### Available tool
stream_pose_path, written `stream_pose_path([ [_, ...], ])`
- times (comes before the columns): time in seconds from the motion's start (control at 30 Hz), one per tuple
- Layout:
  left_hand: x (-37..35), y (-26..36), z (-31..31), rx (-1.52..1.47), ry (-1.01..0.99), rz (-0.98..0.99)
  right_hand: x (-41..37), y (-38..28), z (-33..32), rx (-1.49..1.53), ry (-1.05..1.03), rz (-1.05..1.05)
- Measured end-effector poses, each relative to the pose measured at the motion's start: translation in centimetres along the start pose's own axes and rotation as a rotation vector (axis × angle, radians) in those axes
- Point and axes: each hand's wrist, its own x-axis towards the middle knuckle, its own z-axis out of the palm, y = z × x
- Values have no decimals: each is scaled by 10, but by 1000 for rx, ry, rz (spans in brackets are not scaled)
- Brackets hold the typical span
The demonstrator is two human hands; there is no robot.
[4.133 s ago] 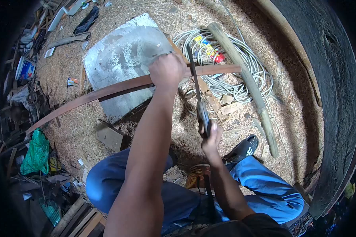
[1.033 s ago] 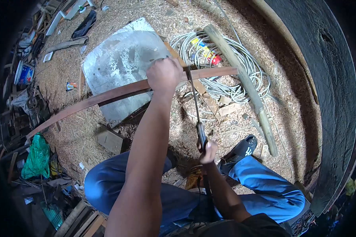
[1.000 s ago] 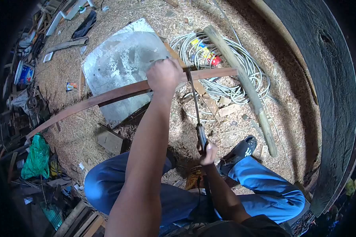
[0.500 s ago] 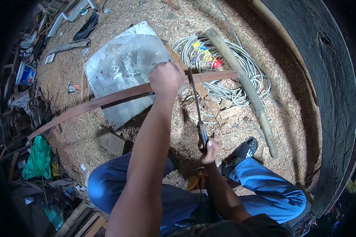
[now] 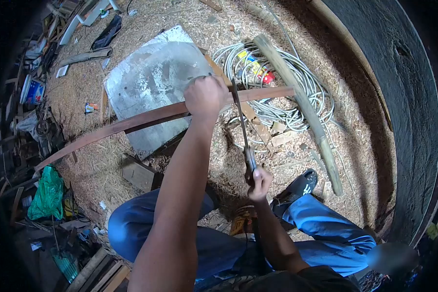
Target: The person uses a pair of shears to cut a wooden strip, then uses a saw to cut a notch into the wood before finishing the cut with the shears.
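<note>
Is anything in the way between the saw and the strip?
Nothing visible: the saw in the right hand crosses the strip. The left hand grips the strip close beside the blade, not between them.

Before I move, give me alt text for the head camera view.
The left hand grips a long curved wooden strip while the right hand holds a handsaw, its blade crossing the strip. Nearby are a worn grey panel, coiled cable and a wooden pole, amid wood shavings.
</note>
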Motion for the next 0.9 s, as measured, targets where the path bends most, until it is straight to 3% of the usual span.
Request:
stream_pose_path([
  [0.2,-3,0,5,-6,14,-5,51,2,19,-189,-19,12],
  [0.47,0,-1,2,-58,-21,-11,21,-5,14,-216,22,-26],
  [0.57,1,1,0,-40,-42,-17,25,-8,12,-27,-2,56],
  [0.73,0,2,-1,-26,-79,-37,24,-14,8,-220,-50,50],
  [0.9,1,3,0,22,-64,-48,-12,2,-12,-130,-46,5],
])
